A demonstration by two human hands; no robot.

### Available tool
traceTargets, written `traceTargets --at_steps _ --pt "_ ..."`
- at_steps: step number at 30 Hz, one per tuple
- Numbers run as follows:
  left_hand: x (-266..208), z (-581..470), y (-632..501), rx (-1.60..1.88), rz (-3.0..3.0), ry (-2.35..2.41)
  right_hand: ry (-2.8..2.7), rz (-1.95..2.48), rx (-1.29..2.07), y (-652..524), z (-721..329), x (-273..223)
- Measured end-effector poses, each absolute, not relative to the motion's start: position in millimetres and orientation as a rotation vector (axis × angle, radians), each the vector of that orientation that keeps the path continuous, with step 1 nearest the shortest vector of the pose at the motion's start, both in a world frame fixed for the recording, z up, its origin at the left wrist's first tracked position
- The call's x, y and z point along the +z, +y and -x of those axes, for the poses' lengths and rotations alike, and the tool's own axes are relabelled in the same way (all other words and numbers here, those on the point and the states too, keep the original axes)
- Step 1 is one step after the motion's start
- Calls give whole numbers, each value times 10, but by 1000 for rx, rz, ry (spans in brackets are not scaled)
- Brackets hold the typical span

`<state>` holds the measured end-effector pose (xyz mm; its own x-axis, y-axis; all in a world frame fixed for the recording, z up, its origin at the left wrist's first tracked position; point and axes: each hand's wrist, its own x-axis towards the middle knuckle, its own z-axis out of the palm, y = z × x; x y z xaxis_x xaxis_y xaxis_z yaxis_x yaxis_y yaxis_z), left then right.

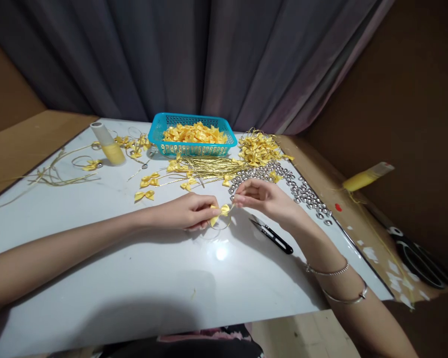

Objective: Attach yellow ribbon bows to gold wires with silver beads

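Observation:
Over the middle of the white table, my left hand [194, 213] is closed on a yellow ribbon bow [220, 212], pinching it between thumb and fingers. A thin gold cord forms a loop below the bow. To the right, the fingertips of my right hand [259, 196] are pinched on what looks like the end of that gold cord; the exact grip is small and hard to see. Black thread snips [274, 236] lie on the table just below my right hand. Several loose yellow bows [150, 180] rest beyond my left hand.
Behind stands a blue basket [194, 148] of yellow bows. Gold cords [212, 167], finished-looking bows [259, 148] and many silver rings or beads [308, 194] lie nearby. A thread spool [111, 148] stands left. At right are another spool [369, 176] and black scissors [418, 258].

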<state>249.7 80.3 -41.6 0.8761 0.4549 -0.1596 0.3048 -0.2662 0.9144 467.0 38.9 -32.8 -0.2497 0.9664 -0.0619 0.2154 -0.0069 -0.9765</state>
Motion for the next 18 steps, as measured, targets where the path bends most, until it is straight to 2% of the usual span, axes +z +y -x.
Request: traceTargets --at_steps 2,10,18 --pt "-415 -2497 812 142 -1739 595 -1613 1222 1278 363 -4645 -324" --pt "-398 -2505 849 118 -1577 653 -1583 1130 1688 344 -4547 -471" --pt "-438 -2512 877 164 -1456 617 -1430 1175 1667 374 -4589 -438"
